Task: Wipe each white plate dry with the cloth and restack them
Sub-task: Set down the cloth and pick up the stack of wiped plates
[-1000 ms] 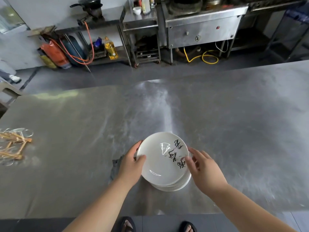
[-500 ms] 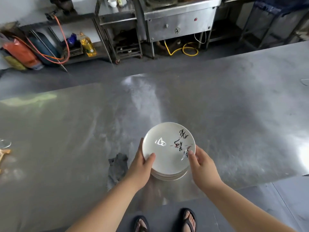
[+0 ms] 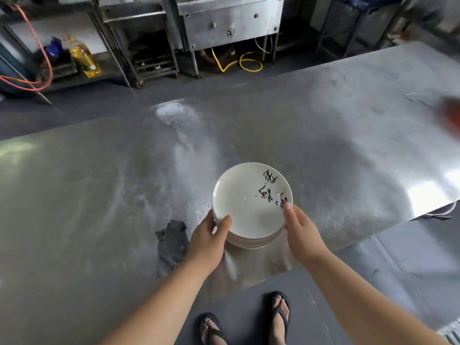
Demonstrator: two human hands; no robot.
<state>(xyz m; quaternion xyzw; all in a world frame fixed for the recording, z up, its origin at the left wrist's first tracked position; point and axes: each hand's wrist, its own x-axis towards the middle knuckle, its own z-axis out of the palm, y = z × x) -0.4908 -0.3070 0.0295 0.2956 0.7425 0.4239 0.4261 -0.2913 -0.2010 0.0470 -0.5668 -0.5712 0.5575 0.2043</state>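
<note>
We see the stack of white plates standing on the steel table, near its front edge, with black brush writing on the right side of the top plate's face. The left hand grips the stack at its near-left rim, thumb laid on the top plate and fingers curled around the side. The right hand grips the near-right rim in the same way, its thumb tip resting by the writing and its fingers hidden behind the stack. We cannot tell whether the hands hold only the top plate or several. Just left of the left hand, a crumpled dark grey cloth lies on the table, apart from the plates. Below the table edge we see two feet in black sandals on the grey floor. Across the aisle stand a steel cabinet, a coiled yellow hose, an oil bottle and an orange hose.
</note>
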